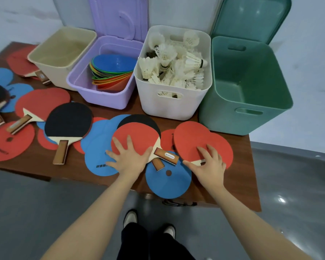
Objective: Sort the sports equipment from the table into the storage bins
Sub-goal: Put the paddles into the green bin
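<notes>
Table tennis paddles and flat red and blue discs lie scattered over a brown table (pixel 238 186). My left hand (pixel 129 156) lies flat with spread fingers on a red-faced paddle (pixel 137 136) that sits on top of a black-faced one. My right hand (pixel 207 164) rests on another red paddle (pixel 191 139) near the table's right end, its fingers bent over the neck by the handle; its grip is hidden. A blue disc (pixel 169 179) hangs over the front edge between my hands. Four bins stand along the back.
A beige bin (pixel 45 66) is empty. The purple bin (pixel 94 91) holds stacked coloured cones. Shuttlecocks fill the white bin (pixel 167 107). The green bin (pixel 251 117) at the right corner is empty, lid up. More paddles (pixel 68 122) lie to the left.
</notes>
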`<state>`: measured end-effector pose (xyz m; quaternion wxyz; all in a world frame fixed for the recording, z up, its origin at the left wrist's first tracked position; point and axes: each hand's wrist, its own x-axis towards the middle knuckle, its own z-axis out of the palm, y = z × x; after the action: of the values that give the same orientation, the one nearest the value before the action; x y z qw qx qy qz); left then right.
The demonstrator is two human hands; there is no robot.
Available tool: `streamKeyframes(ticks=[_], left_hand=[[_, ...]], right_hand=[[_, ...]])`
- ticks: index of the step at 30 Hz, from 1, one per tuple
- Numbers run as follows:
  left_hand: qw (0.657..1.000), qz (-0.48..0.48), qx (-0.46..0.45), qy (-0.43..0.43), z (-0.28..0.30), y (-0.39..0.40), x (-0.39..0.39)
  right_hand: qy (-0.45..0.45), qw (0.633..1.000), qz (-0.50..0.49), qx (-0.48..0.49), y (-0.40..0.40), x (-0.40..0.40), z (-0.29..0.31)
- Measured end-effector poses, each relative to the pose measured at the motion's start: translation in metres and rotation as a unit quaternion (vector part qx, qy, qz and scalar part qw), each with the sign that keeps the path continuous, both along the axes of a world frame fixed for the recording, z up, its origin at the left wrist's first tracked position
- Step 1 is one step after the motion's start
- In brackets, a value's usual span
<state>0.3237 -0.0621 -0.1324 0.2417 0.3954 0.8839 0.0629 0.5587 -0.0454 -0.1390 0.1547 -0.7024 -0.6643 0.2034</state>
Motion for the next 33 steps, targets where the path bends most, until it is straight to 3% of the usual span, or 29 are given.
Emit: streamKeyframes(ticks=[6, 9, 11, 15, 18, 28, 33], left_hand=[[0.986, -0.128, 0.108, 0.012, -0.003, 0.002, -0.017], [0.953, -0.267, 0.143, 0.026, -0.003, 0.022, -0.043], [0.935, -0.334, 0.117, 0.023, -0.004, 0.034, -0.055], [0.963, -0.255, 0.055, 0.064, -0.004, 0.026, -0.046], [0.983, -0.177, 0.029, 0.036, 0.001, 0.015, -0.017], [0.989, -0.132, -0.060, 0.003, 0.006, 0.044, 0.010], [0.993, -0.103, -0.063, 0.002, 0.003, 0.049, 0.018]], right_hand=[[-0.004, 0.997, 0.072, 0.000, -0.011, -0.007, 0.005], [0.000, 0.998, 0.069, -0.008, -0.022, -0.018, 0.003], [0.020, 0.999, 0.035, -0.005, -0.025, -0.024, 0.003], [0.013, 1.000, -0.005, 0.001, -0.024, -0.031, 0.001], [0.022, 0.999, -0.037, 0.004, -0.022, -0.035, 0.000], [0.027, 0.996, -0.084, 0.015, -0.014, -0.021, 0.000], [0.029, 0.994, -0.105, 0.010, -0.015, -0.015, -0.003]])
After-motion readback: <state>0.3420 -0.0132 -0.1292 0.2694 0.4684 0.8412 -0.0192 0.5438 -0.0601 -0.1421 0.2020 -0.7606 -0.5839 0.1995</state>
